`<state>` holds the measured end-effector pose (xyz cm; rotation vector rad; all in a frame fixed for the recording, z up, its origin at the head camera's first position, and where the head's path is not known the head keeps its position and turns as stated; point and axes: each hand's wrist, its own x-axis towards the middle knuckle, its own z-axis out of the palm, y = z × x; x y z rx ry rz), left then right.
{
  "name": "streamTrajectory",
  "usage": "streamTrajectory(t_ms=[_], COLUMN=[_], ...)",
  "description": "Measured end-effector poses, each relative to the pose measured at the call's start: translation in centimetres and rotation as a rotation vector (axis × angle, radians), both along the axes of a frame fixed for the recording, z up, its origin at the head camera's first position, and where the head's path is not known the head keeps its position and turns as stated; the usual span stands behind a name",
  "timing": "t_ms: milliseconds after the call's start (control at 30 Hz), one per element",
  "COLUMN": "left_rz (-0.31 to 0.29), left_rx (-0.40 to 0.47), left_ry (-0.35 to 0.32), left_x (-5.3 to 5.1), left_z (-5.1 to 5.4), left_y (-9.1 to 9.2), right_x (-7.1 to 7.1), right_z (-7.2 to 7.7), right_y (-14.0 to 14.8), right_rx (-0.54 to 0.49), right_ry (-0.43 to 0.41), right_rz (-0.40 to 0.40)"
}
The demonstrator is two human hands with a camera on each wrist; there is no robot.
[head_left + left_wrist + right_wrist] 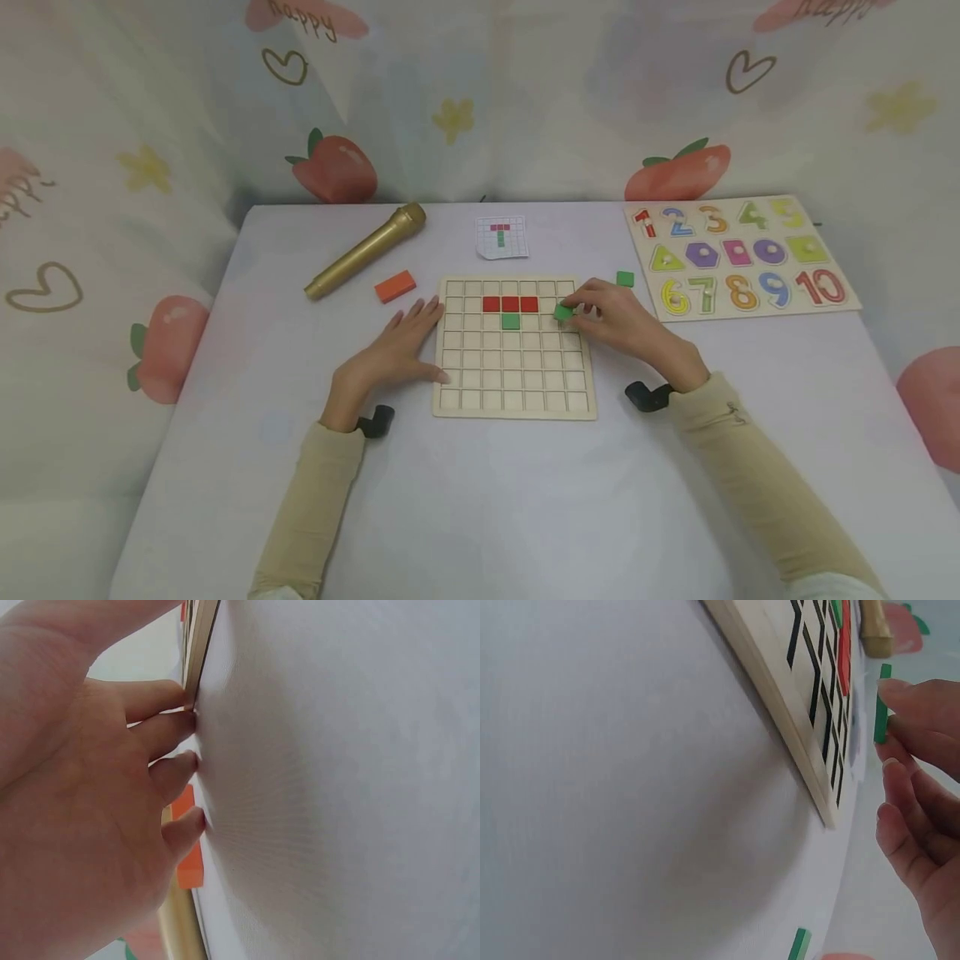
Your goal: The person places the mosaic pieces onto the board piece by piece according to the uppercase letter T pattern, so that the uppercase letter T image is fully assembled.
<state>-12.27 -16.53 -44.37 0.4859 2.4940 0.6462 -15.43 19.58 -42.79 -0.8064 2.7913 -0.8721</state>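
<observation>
A wooden grid board (480, 400) lies on the white table, with three red square tiles (510, 304) in a row and one green tile (511, 322) below the middle one. My right hand (618, 317) pinches another green square tile (883, 705) between thumb and fingertips, over the board's right side. In the right wrist view that tile is seen edge-on, raised off the board. My left hand (393, 350) lies with fingers spread at the board's left edge, thumb touching its lower left rim. One more green tile (625, 279) rests on the table beyond my right hand.
A small pattern card (502, 238) showing a red and green T lies behind the board. To the left are an orange block (395, 287) and a gold microphone (366, 252). A number and shape puzzle board (738, 258) occupies the back right.
</observation>
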Motion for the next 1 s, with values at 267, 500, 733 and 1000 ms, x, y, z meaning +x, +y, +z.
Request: streamTrajectory(t_ms=[267, 500, 733, 1000], left_rz=[0.01, 0.009, 0.021, 0.012], left_rx=[0.009, 0.005, -0.006, 0.001], left_ry=[-0.004, -0.01, -0.012, -0.015], left_x=[0.0, 0.2, 0.1, -0.1], left_z=[-0.4, -0.1, 0.1, -0.2], left_y=[0.0, 0.2, 0.1, 0.1], right_x=[0.7, 0.7, 0.5, 0.8], right_z=[0.3, 0.2, -0.3, -0.6], right_y=[-1.5, -2.3, -3.6, -4.6], right_rx=[-0.022, -0.031, -0.046, -0.055], right_ry=[-0.061, -0.079, -0.091, -0.107], right_rz=[0.017, 0.039, 0.07, 0.104])
